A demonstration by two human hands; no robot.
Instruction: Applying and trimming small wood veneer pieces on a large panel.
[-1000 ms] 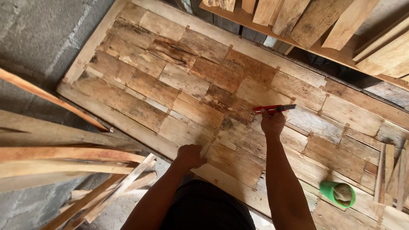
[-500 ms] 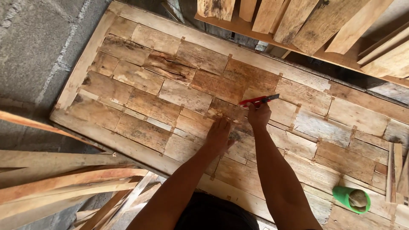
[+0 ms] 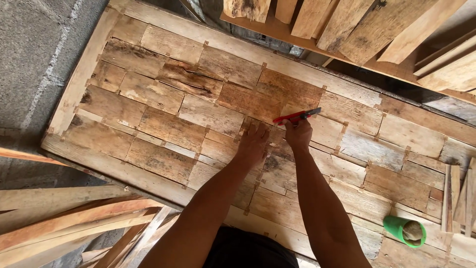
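Note:
A large panel of rough wooden blocks [image 3: 163,124] inside a plank frame lies below me. My left hand [image 3: 254,141] rests flat on the blocks near the panel's middle, fingers spread. Just to its right, my right hand [image 3: 298,133] grips a red-handled tool with a dark tip [image 3: 296,116], held low over the wood and pointing right. Small wooden spacers sit in the joints between blocks.
A green cup [image 3: 405,231] with something pale in it lies on the panel at the lower right. Thin wood strips [image 3: 458,198] lie at the right edge. Long planks [image 3: 74,218] are piled at the lower left, more boards [image 3: 357,25] lean along the top. A grey block wall [image 3: 29,59] is at left.
My left hand has moved up and right across the panel from its near edge to beside my right hand. My right hand kept the red tool at about the same blocks.

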